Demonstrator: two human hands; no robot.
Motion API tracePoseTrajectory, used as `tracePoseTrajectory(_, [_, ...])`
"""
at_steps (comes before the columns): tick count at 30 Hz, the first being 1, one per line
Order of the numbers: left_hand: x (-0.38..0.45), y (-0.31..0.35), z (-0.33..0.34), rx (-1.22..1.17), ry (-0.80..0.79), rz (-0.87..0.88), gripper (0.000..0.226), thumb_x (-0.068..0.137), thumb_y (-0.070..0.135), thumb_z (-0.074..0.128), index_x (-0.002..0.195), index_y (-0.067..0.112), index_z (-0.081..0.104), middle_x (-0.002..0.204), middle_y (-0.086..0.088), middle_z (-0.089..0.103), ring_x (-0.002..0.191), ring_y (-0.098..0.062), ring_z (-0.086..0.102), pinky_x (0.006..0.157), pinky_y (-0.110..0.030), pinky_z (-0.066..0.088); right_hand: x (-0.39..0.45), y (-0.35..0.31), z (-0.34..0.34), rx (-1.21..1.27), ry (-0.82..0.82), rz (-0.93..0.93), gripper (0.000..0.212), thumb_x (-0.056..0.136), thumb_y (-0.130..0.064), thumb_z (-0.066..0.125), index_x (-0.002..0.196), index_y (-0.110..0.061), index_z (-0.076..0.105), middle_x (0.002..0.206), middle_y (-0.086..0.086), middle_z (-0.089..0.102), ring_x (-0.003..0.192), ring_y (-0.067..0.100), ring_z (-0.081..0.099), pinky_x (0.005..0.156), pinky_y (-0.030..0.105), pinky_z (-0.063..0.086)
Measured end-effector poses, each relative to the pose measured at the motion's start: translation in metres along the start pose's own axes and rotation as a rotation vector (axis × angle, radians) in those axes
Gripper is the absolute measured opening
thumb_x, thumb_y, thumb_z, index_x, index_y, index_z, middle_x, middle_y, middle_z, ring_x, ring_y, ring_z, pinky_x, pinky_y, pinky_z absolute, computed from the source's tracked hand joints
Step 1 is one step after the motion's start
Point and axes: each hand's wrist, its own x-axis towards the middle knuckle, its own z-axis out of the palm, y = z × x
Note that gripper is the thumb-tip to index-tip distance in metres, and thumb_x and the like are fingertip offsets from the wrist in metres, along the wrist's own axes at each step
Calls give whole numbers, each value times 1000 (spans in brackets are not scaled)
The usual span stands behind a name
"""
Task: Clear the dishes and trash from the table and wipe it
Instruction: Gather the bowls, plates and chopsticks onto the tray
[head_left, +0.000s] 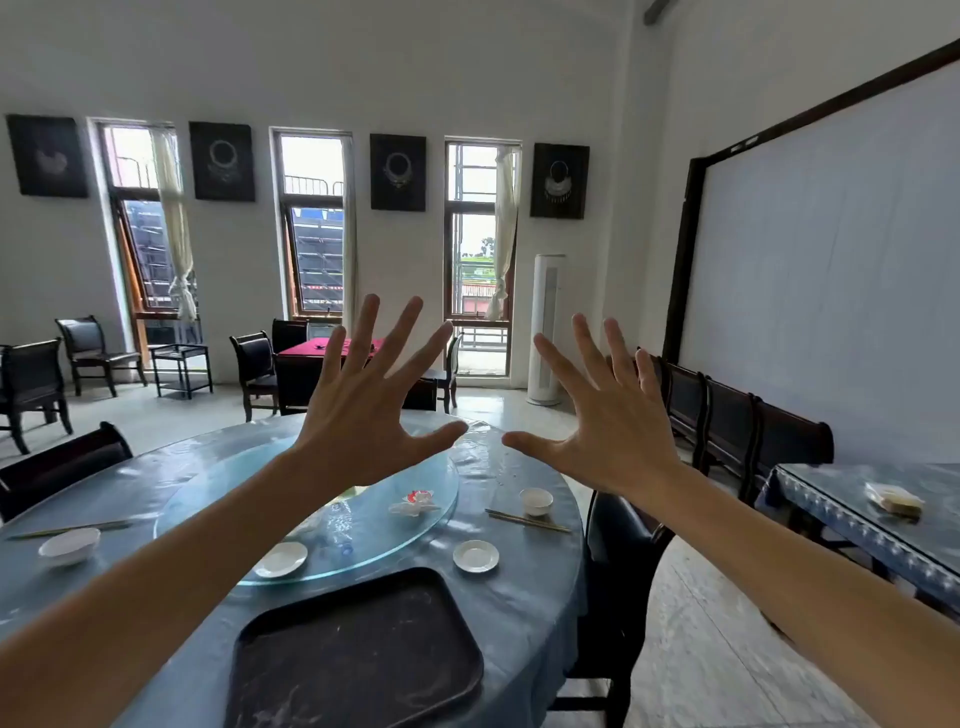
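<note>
Both my hands are raised in the air above the round blue-covered table (524, 613), fingers spread wide, holding nothing: my left hand (358, 415) and my right hand (608, 431). On the table lie a dark tray (358, 654) at the near edge, a small white plate (476, 556), a white saucer (280, 560) on the glass turntable (363, 545), a white cup (536, 501) beside chopsticks (527, 520), a white bowl (69, 545) at the left with chopsticks (70, 529) behind it, and crumpled tissue trash (415, 503) on the turntable.
Dark chairs stand at the table's right (618, 582) and left (62, 467). A second blue-covered table (852, 499) with a packet on it is at the right. More chairs and a red-topped table (317, 347) stand by the windows.
</note>
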Motion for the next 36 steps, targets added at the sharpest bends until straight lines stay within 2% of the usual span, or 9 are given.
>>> tracePoseTrajectory(5, [-1,3,14,18,-19,6,97,84,88,28,162,36,6,171,0,-10,156,-33,-16,122,-60,-4,2,7,16,-27,-2,9,111,69,-102,28,159,-51,-9,170,-6,-23,156,23,-25,121,50,-14])
tracePoseTrajectory(11, [4,-4,55,-37,-98,-14,91,86,86,26,161,41,2,171,2,-11,156,-30,-18,123,-62,-2,9,18,59,15,-88,13,111,67,-104,25,157,-53,-15,169,-6,-25,156,24,-25,122,52,-14])
tracePoseTrajectory(16, [2,-8,113,-126,-154,-32,90,86,87,21,161,40,4,171,4,-12,155,-29,-22,120,-57,-8,26,30,114,45,-154,18,109,71,-101,34,157,-52,-14,168,-7,-26,155,23,-26,120,49,-18])
tracePoseTrajectory(23, [2,-40,217,-187,-290,-116,89,86,85,22,161,42,0,170,7,-17,154,-28,-24,120,-57,-9,67,40,205,157,-345,52,115,59,-107,18,158,-54,-10,171,-8,-18,155,21,-26,124,52,-13])
tracePoseTrajectory(28, [2,-58,284,-344,-393,-165,83,87,82,22,158,48,-4,166,16,-23,152,-23,-31,118,-51,-14,85,51,257,162,-465,121,106,73,-97,42,158,-55,-6,172,-9,-15,156,19,-25,124,49,-13])
tracePoseTrajectory(32, [5,-58,330,-472,-472,-169,81,86,82,23,156,54,-6,165,21,-25,149,-19,-35,118,-49,-19,89,69,293,178,-523,174,101,77,-93,44,156,-57,-7,172,-8,-13,156,18,-24,126,51,-9])
tracePoseTrajectory(36, [6,-60,372,-525,-553,-188,81,84,81,22,155,55,-9,164,23,-24,148,-15,-37,121,-51,-18,91,93,324,205,-561,248,102,76,-93,44,157,-56,-4,173,-9,-11,157,18,-21,128,53,-4])
